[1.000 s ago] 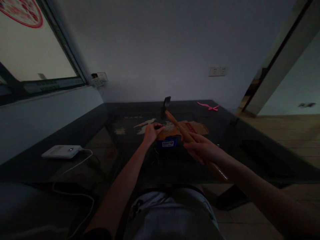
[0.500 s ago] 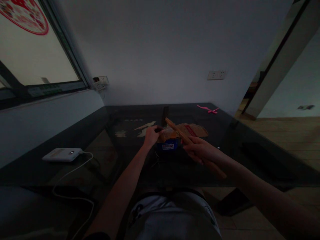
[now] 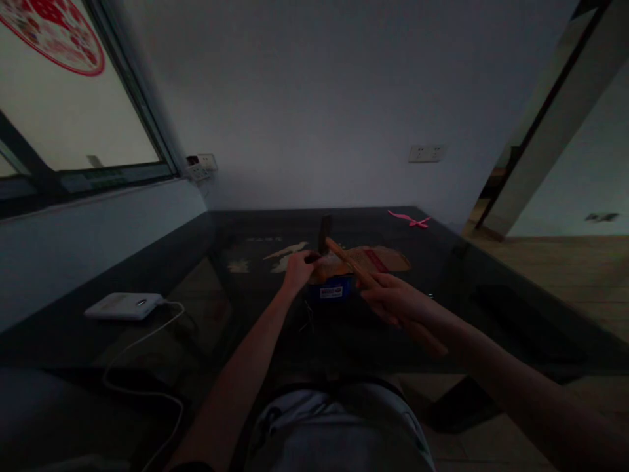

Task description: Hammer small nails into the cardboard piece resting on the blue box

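My right hand (image 3: 390, 296) is closed around the wooden handle of a hammer (image 3: 351, 259). Its dark head stands at the far end of the handle, above a brown, flat piece (image 3: 386, 259) with a red band. A blue box (image 3: 331, 288) with a white label sits under the near end of that piece. My left hand (image 3: 297, 270) has its fingers pinched together at the left edge of the brown piece, close to the hammer head; what they pinch is too dark to make out. Several thin nail-like bits (image 3: 307, 318) lie in front of the box.
On the dark glossy table (image 3: 236, 341), a white power bank (image 3: 125, 306) with a cable lies at left. A pink strip (image 3: 413, 220) is at the back right, and a dark flat object (image 3: 528, 321) at the right. Wall sockets (image 3: 426, 154) are behind.
The whole view has shifted slightly. Both hands keep nearly the same places, and the hammer stays over the brown piece with little visible movement.
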Action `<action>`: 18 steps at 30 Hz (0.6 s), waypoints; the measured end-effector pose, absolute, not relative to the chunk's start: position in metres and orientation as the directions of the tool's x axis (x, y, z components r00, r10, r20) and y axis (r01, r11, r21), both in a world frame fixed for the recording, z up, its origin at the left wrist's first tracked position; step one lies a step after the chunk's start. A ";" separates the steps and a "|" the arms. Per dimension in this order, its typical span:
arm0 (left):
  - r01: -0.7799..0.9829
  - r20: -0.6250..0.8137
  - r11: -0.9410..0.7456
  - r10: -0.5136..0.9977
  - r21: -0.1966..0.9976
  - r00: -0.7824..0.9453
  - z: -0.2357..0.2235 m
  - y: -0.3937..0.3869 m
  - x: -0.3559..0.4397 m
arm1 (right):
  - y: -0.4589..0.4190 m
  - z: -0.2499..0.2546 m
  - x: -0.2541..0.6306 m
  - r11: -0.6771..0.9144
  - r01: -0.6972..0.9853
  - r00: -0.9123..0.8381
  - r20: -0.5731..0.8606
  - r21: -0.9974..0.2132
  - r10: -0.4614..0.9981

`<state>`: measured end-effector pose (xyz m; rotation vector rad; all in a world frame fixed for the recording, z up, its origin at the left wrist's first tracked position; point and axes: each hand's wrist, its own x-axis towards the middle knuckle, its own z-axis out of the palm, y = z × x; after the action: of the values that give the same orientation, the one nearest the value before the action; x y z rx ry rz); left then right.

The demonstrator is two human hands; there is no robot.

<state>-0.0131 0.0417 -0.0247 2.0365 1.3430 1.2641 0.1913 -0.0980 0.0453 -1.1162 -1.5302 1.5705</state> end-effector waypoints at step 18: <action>0.488 0.424 -0.412 0.901 0.770 0.091 -0.024 0.044 -0.012 | -0.105 0.054 0.193 -0.038 0.163 -0.397 -0.101 -0.986 0.912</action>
<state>-0.0122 0.0444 -0.0245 1.9411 1.3609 1.2670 0.1927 -0.1051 0.0539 -1.1521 -1.5985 1.4932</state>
